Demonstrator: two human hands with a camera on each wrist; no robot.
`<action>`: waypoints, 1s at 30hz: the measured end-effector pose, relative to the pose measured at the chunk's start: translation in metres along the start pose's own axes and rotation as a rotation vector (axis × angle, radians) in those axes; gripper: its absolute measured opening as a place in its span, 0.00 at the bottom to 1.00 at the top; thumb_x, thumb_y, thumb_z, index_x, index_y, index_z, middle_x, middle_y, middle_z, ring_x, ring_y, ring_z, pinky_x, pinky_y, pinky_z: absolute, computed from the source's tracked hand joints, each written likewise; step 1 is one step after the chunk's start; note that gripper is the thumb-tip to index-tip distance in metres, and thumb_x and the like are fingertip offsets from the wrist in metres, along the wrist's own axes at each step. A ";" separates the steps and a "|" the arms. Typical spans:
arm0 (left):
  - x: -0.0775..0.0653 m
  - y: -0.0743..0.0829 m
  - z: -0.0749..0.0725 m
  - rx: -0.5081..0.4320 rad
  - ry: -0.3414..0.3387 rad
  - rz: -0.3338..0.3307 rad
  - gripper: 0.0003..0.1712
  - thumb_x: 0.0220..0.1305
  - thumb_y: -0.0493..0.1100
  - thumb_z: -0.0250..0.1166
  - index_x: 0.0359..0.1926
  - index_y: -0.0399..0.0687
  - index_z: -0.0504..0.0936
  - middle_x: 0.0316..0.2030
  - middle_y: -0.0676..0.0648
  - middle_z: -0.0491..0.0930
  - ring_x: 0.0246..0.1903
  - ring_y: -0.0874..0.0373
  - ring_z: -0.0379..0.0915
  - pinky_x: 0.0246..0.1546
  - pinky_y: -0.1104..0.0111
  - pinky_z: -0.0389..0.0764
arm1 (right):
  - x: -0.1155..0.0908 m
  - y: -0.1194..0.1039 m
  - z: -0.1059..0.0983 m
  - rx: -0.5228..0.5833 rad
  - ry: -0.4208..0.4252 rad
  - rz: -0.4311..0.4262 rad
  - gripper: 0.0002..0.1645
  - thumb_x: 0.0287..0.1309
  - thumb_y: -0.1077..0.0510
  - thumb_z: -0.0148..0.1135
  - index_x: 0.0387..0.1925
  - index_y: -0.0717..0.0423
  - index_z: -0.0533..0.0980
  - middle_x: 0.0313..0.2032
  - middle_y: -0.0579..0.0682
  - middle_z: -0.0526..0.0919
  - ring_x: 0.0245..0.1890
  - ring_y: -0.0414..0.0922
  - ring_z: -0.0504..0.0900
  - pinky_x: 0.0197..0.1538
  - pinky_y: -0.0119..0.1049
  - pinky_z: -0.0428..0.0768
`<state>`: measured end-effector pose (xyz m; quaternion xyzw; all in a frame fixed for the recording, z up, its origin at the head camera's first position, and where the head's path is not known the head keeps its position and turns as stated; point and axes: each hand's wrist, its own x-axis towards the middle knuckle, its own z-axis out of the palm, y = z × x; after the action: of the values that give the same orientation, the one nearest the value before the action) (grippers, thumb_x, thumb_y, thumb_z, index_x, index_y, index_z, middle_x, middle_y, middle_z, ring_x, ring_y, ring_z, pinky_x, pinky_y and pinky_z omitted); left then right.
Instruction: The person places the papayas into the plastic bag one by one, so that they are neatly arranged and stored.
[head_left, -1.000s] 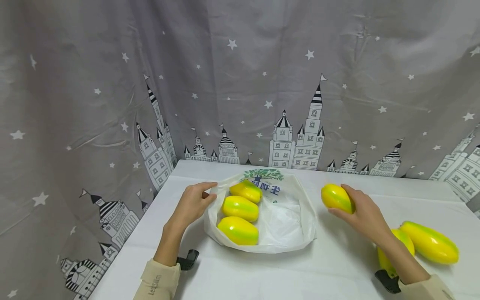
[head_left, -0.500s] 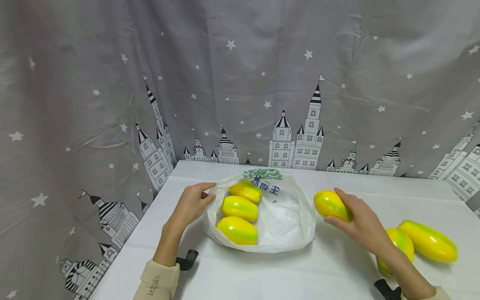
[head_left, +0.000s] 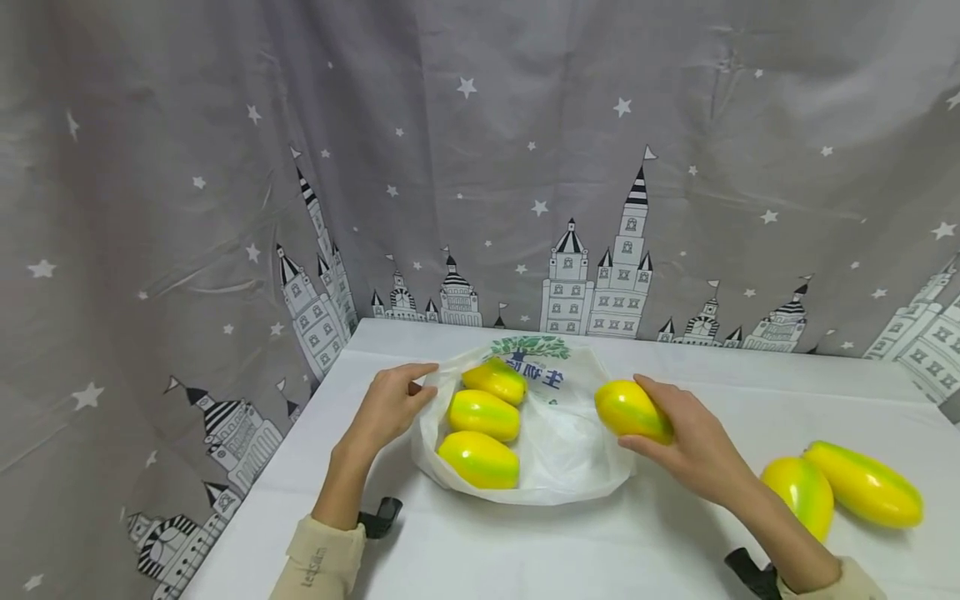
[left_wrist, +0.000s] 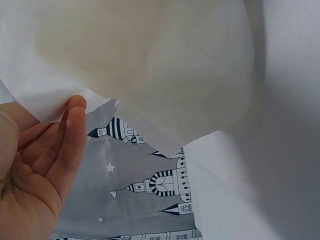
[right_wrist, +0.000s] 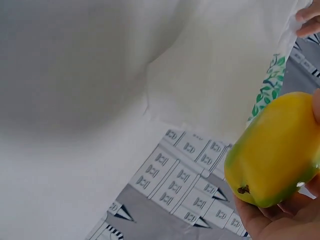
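Note:
A white plastic bag (head_left: 570,450) with a green tree print lies with its mouth spread wide. Inside, along its left side, three yellow-green papayas (head_left: 483,415) are lined up. My left hand (head_left: 386,408) pinches the bag's left rim between thumb and fingers, also visible in the left wrist view. A fourth papaya (head_left: 633,411) is gripped in my right hand (head_left: 693,437), at the bag's right rim and overlapping it in the head view. In the right wrist view its stem end faces the camera, with fingers wrapped beneath it.
Two more papayas, one rounder (head_left: 801,496) and one longer (head_left: 866,485), lie side by side on the white table (head_left: 570,550) at the right, by my right forearm. A grey curtain (head_left: 480,150) with castles and stars hangs behind the table and along its left.
My right hand has carried its papaya leftward, from the open table to the bag's right rim. My left hand keeps its place on the left rim.

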<state>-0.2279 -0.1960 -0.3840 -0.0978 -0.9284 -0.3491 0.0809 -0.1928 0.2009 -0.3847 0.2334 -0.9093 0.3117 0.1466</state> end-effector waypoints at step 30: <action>-0.001 0.002 0.000 -0.004 -0.002 -0.002 0.23 0.65 0.34 0.65 0.61 0.36 0.77 0.55 0.38 0.80 0.39 0.51 0.81 0.38 0.64 0.85 | 0.047 -0.041 0.053 -0.016 -0.126 -0.060 0.46 0.57 0.49 0.72 0.71 0.59 0.62 0.63 0.60 0.71 0.60 0.56 0.71 0.60 0.54 0.73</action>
<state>-0.2262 -0.1945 -0.3831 -0.0975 -0.9278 -0.3511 0.0798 -0.2180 0.1233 -0.3853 0.2784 -0.9118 0.2847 0.1001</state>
